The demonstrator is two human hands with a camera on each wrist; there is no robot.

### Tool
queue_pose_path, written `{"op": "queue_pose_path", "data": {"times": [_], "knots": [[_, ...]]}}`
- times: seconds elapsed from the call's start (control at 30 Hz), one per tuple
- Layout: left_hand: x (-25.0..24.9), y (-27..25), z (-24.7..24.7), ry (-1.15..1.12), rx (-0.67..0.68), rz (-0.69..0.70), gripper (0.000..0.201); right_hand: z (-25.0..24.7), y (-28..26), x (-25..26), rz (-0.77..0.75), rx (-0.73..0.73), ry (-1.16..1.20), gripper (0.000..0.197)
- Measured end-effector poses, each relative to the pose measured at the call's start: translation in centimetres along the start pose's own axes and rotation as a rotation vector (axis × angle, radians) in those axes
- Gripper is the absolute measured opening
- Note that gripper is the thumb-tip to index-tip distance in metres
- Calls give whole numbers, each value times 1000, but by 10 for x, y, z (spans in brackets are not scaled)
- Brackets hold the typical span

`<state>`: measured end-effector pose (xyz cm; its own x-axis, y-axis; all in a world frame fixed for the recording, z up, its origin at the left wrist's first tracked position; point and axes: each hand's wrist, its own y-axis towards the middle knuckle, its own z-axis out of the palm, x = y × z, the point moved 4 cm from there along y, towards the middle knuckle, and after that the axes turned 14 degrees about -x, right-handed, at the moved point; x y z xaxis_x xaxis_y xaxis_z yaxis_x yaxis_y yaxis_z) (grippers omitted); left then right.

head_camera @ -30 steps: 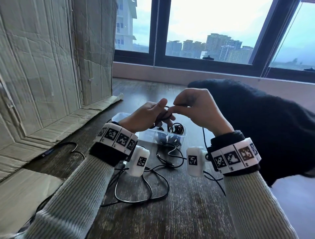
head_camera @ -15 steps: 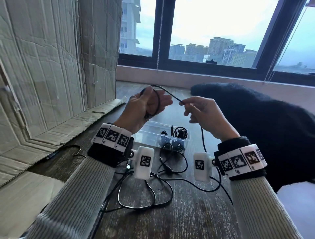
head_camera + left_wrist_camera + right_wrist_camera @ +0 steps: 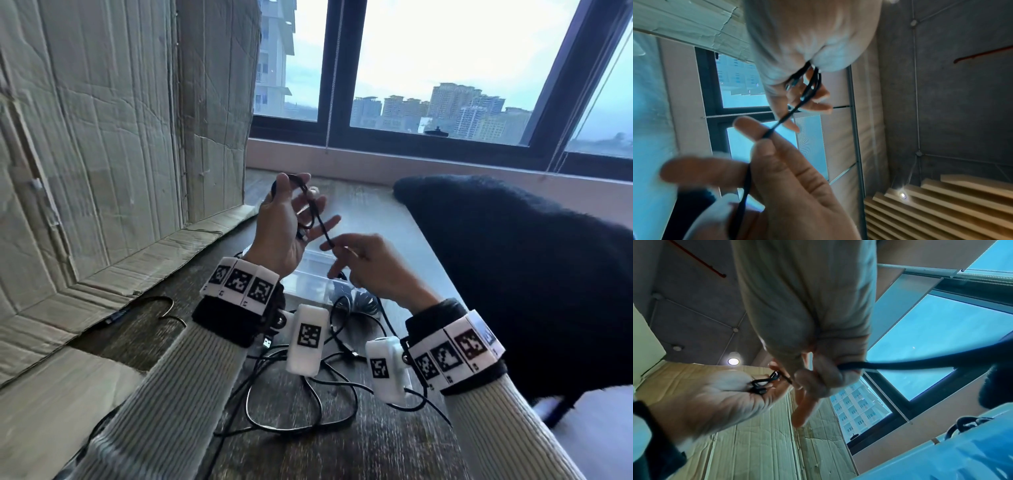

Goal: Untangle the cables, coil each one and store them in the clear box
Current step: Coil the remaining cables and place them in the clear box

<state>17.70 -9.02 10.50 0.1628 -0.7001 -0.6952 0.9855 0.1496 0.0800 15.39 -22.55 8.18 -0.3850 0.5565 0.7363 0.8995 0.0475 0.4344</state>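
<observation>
both hands have risen since a moment ago, and the gap between them has closed. left hand (image 3: 284, 219) is up high, palm showing, fingers loosely spread with small loops of the black cable (image 3: 317, 219) hooked round them, thumb at the top of the coil. right hand (image 3: 373, 267) sits lower and just beside it, pinching the same cable between thumb and forefinger, the strand running taut between the two. under the hands, the clear box (image 3: 315, 274) rests on the wooden bench (image 3: 376, 445), dark cables already inside. nearer the body, loose cables (image 3: 308, 421) sprawl in tangled loops on the bench.
</observation>
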Motion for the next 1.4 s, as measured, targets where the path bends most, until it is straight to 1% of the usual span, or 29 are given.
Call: {"op": "queue_pose_path", "data": {"times": [0.07,0.13,0.2,0.27,0.3,0.33,0.37,0.4,0.47,0.5,0.53,0.57,0.6,0.67,0.7,0.73,0.77,0.87,0.93,0.97,1.03,1.13,1.2,1.3,1.4], "knots": [[-1,1,-2,55,-52,66,37,4,-3,-1,64,100,5,22],[-4,4,-5,233,-74,220,37,1,-4,-1,60,119,-28,21],[-8,5,-7,506,-31,471,39,-5,-4,2,-4,99,-46,18],[-9,4,-6,890,46,768,47,-13,-1,4,-65,71,-87,14],[-8,4,-5,1081,70,877,51,-20,1,3,-88,39,-119,13],[-8,3,-6,1233,78,932,54,-27,3,2,-112,-4,-149,13],[-7,4,-8,1326,99,925,57,-33,5,1,-138,-51,-173,13],[-4,6,-11,1375,149,868,64,-39,6,3,-173,-93,-191,12],[6,8,-14,1431,305,683,91,-45,5,10,-267,-167,-227,9],[12,8,-15,1445,384,592,99,-46,4,15,-318,-202,-241,9],[17,6,-15,1436,452,507,101,-48,3,19,-360,-237,-241,8],[21,5,-15,1406,511,430,95,-49,2,23,-393,-274,-226,8],[23,2,-14,1374,557,370,82,-53,2,23,-413,-316,-201,7],[25,-3,-10,1311,604,327,47,-62,2,21,-408,-405,-152,9],[24,-5,-7,1230,609,324,33,-66,2,19,-386,-443,-140,11],[22,-7,-5,1121,590,317,26,-69,3,15,-359,-470,-141,13],[20,-9,-3,1009,550,292,24,-71,4,12,-332,-480,-151,13],[20,-10,1,817,336,222,30,-70,7,2,-258,-446,-174,12],[22,-8,-1,621,182,123,33,-68,9,-3,-204,-401,-132,16],[24,-7,-1,504,132,65,34,-65,10,-5,-179,-375,-121,18],[29,-3,-2,355,57,3,39,-56,10,-4,-160,-346,-151,19],[32,1,-3,200,-12,-43,44,-38,9,0,-135,-307,-186,24],[28,4,-3,114,-7,-71,46,-24,6,2,-125,-231,-165,23],[20,7,-4,46,38,-72,45,-8,2,4,-130,-122,-115,23],[17,7,-7,32,-22,-63,39,1,0,3,-105,-24,-72,25]]}}
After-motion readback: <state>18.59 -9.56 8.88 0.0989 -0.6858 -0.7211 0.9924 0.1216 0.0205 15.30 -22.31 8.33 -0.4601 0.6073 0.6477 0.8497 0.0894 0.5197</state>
